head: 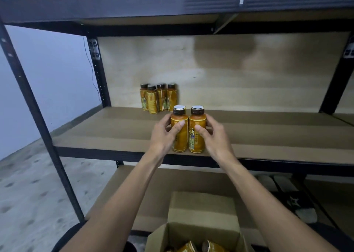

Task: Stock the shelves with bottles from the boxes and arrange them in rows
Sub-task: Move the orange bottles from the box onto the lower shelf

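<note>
Four stocked bottles (158, 98) stand at eleven o'clock, at the back of the shelf (268, 132), starting the rows. Your left hand (164, 134) curls round the left bottle (181, 142) and your right hand (212, 136) round the right bottle (197, 121). They are pressed together upright at the front edge, probably to slide back as a pair.

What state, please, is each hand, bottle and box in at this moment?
left hand, gripping the left bottle
right hand, gripping the right bottle
left bottle, upright, capped, at the shelf front edge
right bottle, upright, capped, beside the left bottle
four rear bottles, upright, capped, bunched together
box, open
boxed bottles, lying down
</note>
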